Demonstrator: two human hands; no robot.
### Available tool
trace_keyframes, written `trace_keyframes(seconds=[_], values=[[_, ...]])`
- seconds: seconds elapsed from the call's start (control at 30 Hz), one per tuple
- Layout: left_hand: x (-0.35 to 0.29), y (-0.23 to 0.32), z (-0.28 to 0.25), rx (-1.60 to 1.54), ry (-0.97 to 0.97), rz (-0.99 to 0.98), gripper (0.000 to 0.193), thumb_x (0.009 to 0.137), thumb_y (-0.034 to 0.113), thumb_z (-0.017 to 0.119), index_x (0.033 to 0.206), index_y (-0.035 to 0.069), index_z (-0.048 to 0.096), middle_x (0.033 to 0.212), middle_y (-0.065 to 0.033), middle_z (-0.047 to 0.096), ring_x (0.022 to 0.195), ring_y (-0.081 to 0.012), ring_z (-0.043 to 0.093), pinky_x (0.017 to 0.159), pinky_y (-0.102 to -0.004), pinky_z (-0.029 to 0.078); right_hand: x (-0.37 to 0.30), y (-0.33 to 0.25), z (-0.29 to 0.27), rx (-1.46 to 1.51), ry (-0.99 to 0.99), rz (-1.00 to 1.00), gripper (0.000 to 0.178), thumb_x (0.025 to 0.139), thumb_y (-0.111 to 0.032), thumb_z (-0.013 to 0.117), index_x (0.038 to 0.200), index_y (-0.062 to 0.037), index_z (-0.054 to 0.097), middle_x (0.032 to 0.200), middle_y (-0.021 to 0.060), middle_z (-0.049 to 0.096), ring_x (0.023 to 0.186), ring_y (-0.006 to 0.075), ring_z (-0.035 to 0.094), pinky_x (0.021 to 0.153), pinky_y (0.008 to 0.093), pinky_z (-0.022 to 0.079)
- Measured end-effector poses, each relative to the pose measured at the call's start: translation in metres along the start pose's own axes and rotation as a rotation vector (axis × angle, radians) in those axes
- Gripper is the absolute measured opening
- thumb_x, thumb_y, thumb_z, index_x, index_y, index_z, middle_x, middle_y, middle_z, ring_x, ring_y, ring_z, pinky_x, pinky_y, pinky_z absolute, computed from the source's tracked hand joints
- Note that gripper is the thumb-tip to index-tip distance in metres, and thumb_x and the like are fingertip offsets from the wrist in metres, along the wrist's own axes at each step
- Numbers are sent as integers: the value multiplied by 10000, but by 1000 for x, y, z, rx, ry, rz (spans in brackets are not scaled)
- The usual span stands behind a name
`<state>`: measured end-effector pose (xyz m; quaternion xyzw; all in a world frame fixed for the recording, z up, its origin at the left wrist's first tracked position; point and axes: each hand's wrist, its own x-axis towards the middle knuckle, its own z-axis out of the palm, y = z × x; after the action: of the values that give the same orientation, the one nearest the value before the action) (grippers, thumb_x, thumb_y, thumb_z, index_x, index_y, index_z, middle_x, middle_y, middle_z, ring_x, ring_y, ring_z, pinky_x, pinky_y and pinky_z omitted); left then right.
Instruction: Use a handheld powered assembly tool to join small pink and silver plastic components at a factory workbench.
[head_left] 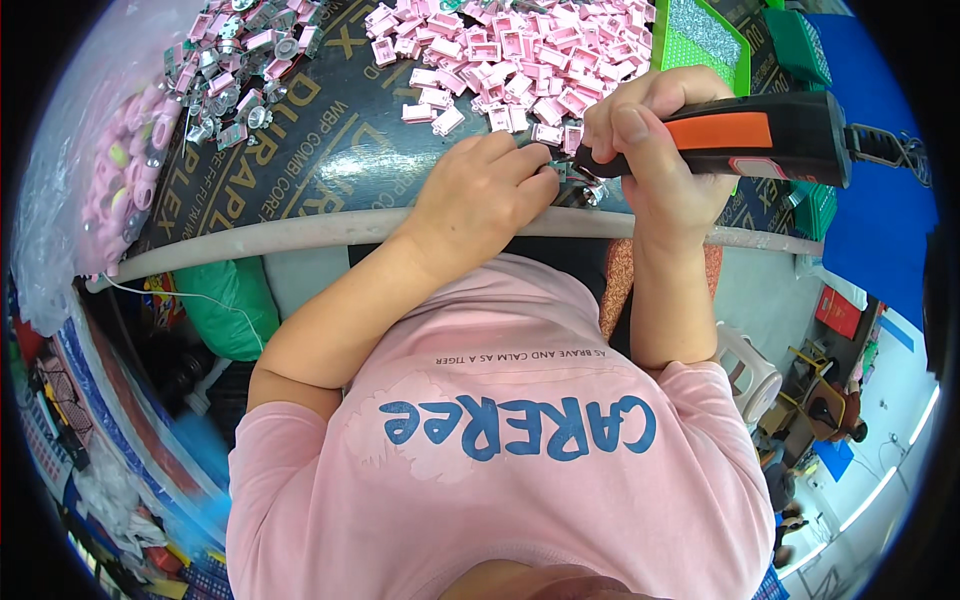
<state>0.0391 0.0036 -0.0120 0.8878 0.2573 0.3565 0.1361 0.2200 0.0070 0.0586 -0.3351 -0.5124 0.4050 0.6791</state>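
Observation:
My right hand (665,140) is wrapped round a black electric screwdriver (800,140) with an orange panel. The tool lies nearly level, its front end toward my left hand and a cord at its rear. My left hand (490,190) is closed at the table's near edge, its fingertips on a small part with a shiny silver end (593,194). Fingers and tool hide most of that part. Just beyond both hands spreads a heap of small pink plastic housings (515,45), the closest pieces almost at my fingers.
Far left lies a pile of pink-and-silver assemblies (235,75); beside it is a clear bag of pink pieces (120,180). A bright green tray (742,60) of tiny silver pieces stands far right, near dark green containers (805,50). The table's pale curved edge (300,235) runs before me.

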Motion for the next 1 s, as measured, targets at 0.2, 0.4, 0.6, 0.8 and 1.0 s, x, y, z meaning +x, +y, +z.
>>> trace_keyframes(seconds=[0.2, 0.4, 0.6, 0.8, 1.0], values=[[1, 2, -1, 6, -27, -15, 95, 797, 151, 705, 866, 95, 674, 943, -45, 643, 849, -237, 628, 728, -383, 535, -2, 4, -1, -24, -61, -45, 293, 789, 126, 828, 949, -8, 622, 789, 59, 702, 658, 106, 661, 634, 245, 551], [2, 6, 2, -45, -10, -59, 82, 812, 149, 691, 866, 98, 658, 902, -48, 590, 851, -246, 631, 747, -398, 551, -5, 2, -1, -219, -119, -51, 269, 757, 58, 859, 955, 23, 680, 800, 46, 717, 663, 98, 654, 647, 236, 526], [4, 2, -1, -103, -22, -35, 85, 840, 130, 670, 908, 82, 651, 960, -64, 619, 877, -268, 637, 777, -413, 559, -4, -5, -12, -62, -178, 89, 298, 753, 53, 877, 940, -12, 654, 788, 28, 691, 671, 95, 641, 634, 240, 518], [4, -3, -36, -103, -154, -121, 331, 832, 2, 727, 1161, 35, 705, 1126, -122, 731, 977, -338, 681, 862, -434, 567, 16, -40, -72, -32, 47, -214, 264, 905, 101, 726, 1080, -21, 570, 809, 140, 692, 635, 228, 672, 637, 356, 597], [39, -16, -112, -43, -400, 6, 186, 808, 52, 687, 992, 25, 699, 1153, -114, 700, 1016, -321, 659, 907, -435, 541, 15, -48, -137, -302, 388, -189, 133, 912, 37, 788, 866, 17, 664, 709, 103, 687, 585, 191, 665, 606, 308, 544]])
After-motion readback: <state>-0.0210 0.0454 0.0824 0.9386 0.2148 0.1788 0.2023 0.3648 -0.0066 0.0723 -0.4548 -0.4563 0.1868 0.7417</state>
